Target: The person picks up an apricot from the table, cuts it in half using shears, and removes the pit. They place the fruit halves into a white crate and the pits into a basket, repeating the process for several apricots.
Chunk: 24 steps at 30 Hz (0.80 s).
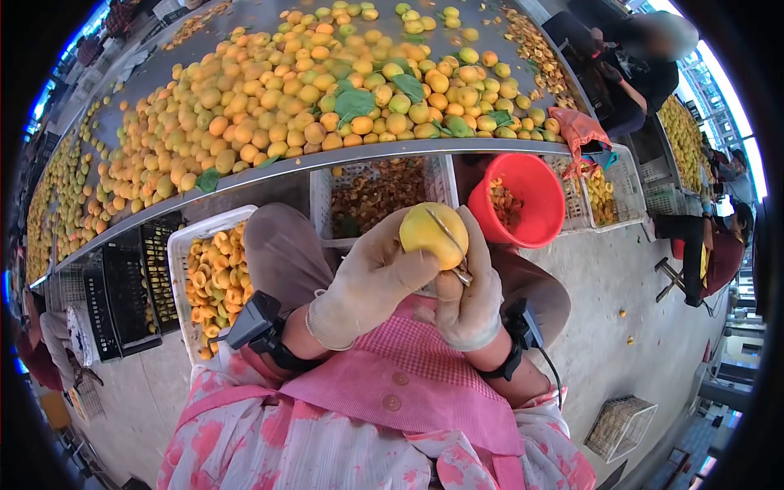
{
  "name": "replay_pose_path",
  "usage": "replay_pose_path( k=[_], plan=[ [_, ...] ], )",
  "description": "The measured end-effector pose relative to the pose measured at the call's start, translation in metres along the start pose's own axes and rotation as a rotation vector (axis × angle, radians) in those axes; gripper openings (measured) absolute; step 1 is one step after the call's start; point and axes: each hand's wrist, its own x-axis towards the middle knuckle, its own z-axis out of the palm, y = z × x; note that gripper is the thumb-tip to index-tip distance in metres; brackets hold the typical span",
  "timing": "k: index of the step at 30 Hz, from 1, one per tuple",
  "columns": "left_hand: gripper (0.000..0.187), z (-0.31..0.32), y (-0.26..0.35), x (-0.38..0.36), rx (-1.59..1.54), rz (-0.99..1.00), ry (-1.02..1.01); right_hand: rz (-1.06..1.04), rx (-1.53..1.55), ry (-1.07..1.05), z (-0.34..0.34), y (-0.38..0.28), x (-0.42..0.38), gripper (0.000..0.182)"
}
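Note:
My left hand [363, 282], in a pale glove, is closed around a yellow apricot [429, 237] held up above my lap. My right hand [469, 298], gloved too, is closed on a small metal tool [463, 274] that lies against the fruit's right side. A thin dark curved line runs across the top of the apricot; whether it is a cut or part of the tool I cannot tell. Beyond the hands is a white crate [447, 175] of brown scraps. The red bucket [539, 200] stands just right of them, holding some scraps.
A metal table [367, 150] heaped with apricots and a few leaves spans the front. On the left, a white crate [174, 269] holds halved apricots, with black crates [122, 286] beyond. Another crate [625, 175] and a seated person [719, 253] are at right; a basket [622, 426] lies on the floor.

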Motion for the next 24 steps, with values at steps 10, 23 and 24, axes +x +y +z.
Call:
replay_pose_path(
  k=[10,23,24],
  plan=[
    [0.066,0.008,0.038,0.005,1.405,0.495,-0.039,0.079,-0.112,-0.155,-0.014,-0.002,0.003,0.067],
    [0.061,0.003,0.035,-0.001,1.202,0.362,-0.021,0.125,-0.037,-0.153,-0.011,-0.008,-0.002,0.067],
    [0.061,0.004,0.035,-0.002,1.055,0.276,-0.02,0.109,-0.009,-0.139,-0.01,-0.007,-0.002,0.067]
  ],
)
